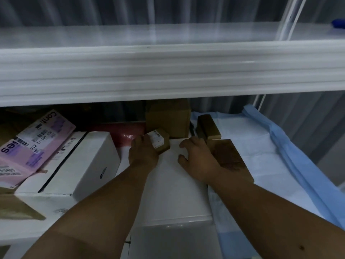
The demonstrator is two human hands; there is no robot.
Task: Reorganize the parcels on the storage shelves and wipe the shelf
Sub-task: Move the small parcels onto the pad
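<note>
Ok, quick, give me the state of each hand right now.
Left hand: grips the small brown box on the lower shelf.
Right hand: open, holding nothing, fingers spread over the white parcel.

four brown boxes (169,118), two white boxes (87,161)

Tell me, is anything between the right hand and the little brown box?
Nothing visible. The left hand already holds the small brown box, and the right hand rests on the flat white parcel beside it, with only bare parcel top between them.
</note>
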